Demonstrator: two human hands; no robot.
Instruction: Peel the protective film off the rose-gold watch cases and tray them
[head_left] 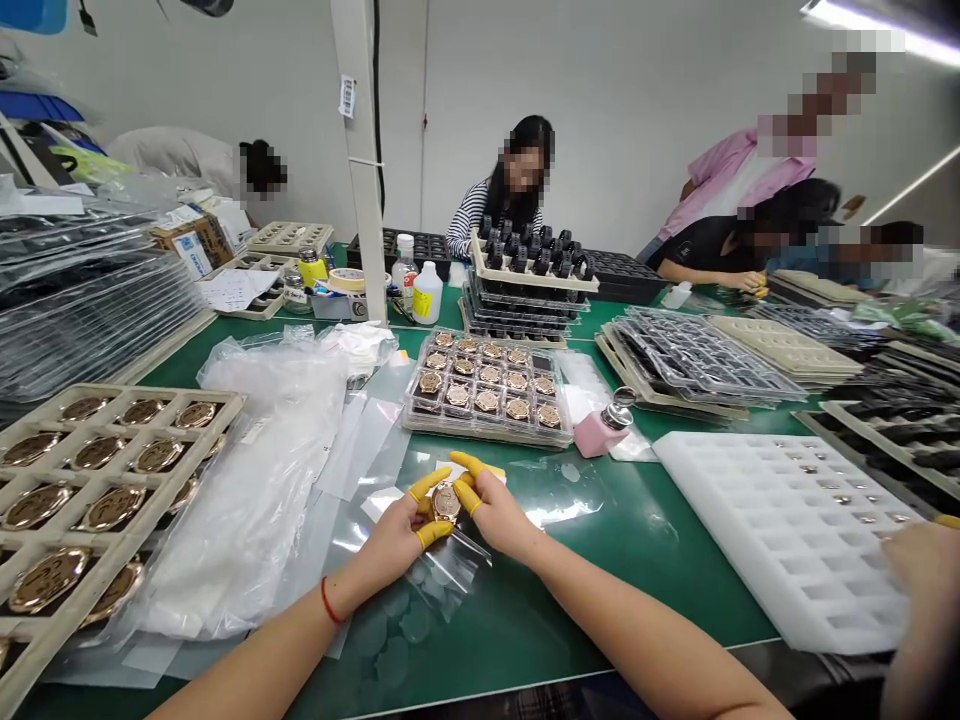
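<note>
Between my two hands is a gold-coloured watch case (447, 503), its round face turned up toward me. My left hand (401, 530), in yellow finger cots, closes on its left and lower edge. Yellow cots also cover fingers of my right hand (499, 510), which pinches the right upper edge. Beneath my hands, clear plastic film (450, 580) lies on the green table (570, 620). Just beyond them stands a clear tray (487, 430) with several similar gold watch cases in its compartments.
A beige tray (232, 405) of gold cases stands left, beside a pile of plastic bags (247, 500). A pink pump bottle (596, 432) and a white foam tray (757, 540) are on the right. Another person's hand (926, 560) reaches over the foam tray. Co-workers sit across the table.
</note>
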